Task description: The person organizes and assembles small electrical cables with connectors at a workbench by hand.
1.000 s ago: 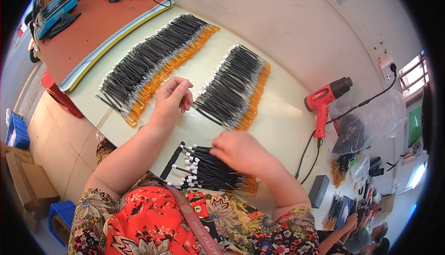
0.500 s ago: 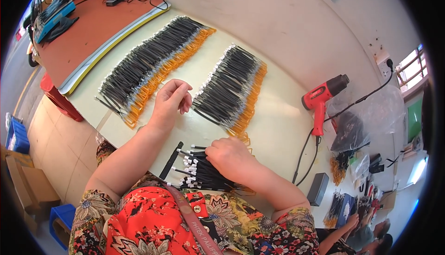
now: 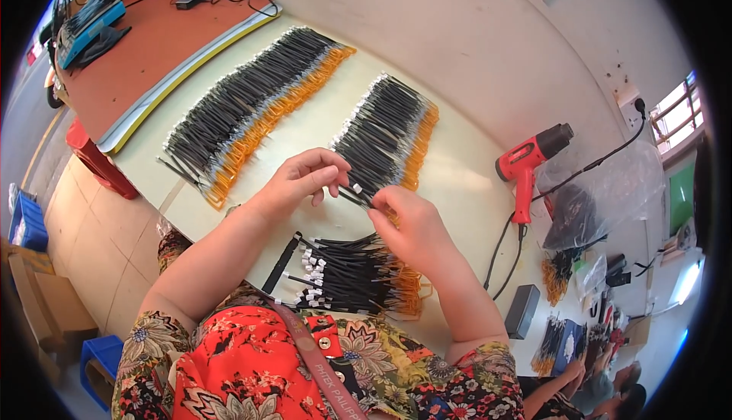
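Two cable rows point(image 3: 252, 103) laid out, upper centre; bunch point(image 3: 354, 276) remains, lower centre. My right hand point(image 3: 412, 225) pinches one cable point(image 3: 356, 189); left hand point(image 3: 301, 182) curled, can't tell if gripping.

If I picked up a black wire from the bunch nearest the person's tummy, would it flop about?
The orange end would probably flop, since those ends look like thin, bent wire. The black middle may be a bit stiffer, as most lie fairly straight. It might snag its neighbours, because the bunch is packed closely.
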`<state>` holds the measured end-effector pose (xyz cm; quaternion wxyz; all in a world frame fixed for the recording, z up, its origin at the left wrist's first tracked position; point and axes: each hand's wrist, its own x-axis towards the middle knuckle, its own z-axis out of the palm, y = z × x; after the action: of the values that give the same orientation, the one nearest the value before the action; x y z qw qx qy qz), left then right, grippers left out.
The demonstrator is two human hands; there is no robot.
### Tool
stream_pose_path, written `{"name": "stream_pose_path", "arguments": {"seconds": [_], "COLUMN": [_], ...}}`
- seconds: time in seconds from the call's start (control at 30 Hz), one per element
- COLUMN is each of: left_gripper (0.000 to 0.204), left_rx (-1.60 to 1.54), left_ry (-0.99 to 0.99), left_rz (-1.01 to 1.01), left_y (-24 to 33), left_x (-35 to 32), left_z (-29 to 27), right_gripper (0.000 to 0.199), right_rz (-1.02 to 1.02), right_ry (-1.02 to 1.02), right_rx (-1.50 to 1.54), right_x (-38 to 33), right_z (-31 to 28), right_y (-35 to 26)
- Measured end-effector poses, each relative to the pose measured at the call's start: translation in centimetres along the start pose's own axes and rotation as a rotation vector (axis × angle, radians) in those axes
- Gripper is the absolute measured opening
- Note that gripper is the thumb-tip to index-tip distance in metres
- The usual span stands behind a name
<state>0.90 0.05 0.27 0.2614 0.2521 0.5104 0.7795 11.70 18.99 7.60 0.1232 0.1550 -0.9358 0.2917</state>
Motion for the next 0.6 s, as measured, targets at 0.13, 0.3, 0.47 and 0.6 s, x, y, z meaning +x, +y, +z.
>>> {"name": "stream_pose_path", "arguments": {"seconds": [0.13,0.3,0.47,0.6], "left_gripper": [0.024,0.016,0.017,0.02], "left_rx": [0.041,0.032,0.044,0.075], "left_ry": [-0.107,-0.146,0.064,0.125], "left_rz": [0.005,-0.068,0.001,0.017], "left_y": [0.39,0.04,0.17,0.05], "left_x": [-0.21,-0.35,-0.19,-0.26], "left_z": [0.4,0.2,-0.04,-0.09], "right_gripper": [0.011,0.013,0.015,0.015], "right_rz": [0.222,0.224,0.177,0.169], "right_ry": [-0.128,-0.134,-0.132,-0.122], "right_rx": [0.175,0.139,0.056,0.016], "right_x": [0.07,0.53,0.48,0.58], "right_z": [0.43,0.12,0.19,0.25], "right_y": [0.02,-0.34,-0.02,-0.13]}}
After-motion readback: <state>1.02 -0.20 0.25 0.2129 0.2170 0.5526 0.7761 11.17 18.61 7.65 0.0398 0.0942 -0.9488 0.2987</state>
